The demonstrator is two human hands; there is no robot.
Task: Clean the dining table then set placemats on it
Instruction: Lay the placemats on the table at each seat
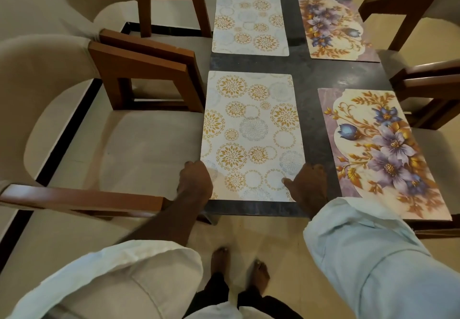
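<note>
Resting on the near circle-patterned placemat [252,134], both hands, left hand [195,181] and right hand [307,184], press its near corners, fingers loosely curled, gripping nothing. 4 placemats, 2 circle-patterned and 2 floral, lie on the counter [310,77].

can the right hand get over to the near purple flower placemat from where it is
Probably yes. The right hand rests at the near right corner of the gold circle placemat, and only a bare strip of dark table separates it from the near purple flower placemat. Nothing lies between.

Four placemats [252,134], four chairs [149,74], one table [308,74], two hands [195,181]
</note>
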